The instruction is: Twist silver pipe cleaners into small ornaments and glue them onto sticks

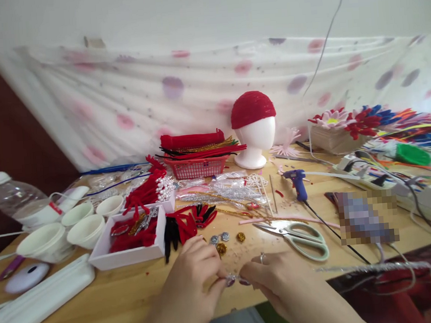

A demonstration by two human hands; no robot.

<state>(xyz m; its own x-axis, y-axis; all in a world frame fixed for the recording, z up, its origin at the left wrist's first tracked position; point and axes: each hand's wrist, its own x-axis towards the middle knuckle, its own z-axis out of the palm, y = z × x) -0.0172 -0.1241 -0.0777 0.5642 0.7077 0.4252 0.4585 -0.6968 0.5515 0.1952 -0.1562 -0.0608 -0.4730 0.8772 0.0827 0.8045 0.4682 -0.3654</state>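
My left hand (197,277) and my right hand (279,281) meet near the table's front edge, fingertips pinched close together. Between them shows a bit of a silver tinsel pipe cleaner (232,276); its long tail (373,267) sticks out to the right beyond my right hand. The middle of its length is hidden behind that hand. Just past my fingertips lie small coiled pieces, a silver coil (225,236) and a gold coil (241,236) among them. Scissors (299,237) with pale green handles rest open-bladed beyond my right hand.
A white box (130,260) of red pieces stands left, beside several white bowls (43,244). Behind are a red basket (197,169) and a white foam head (255,138) in a red cap. A blue glue gun (296,182) and power strips (373,171) with cords lie right.
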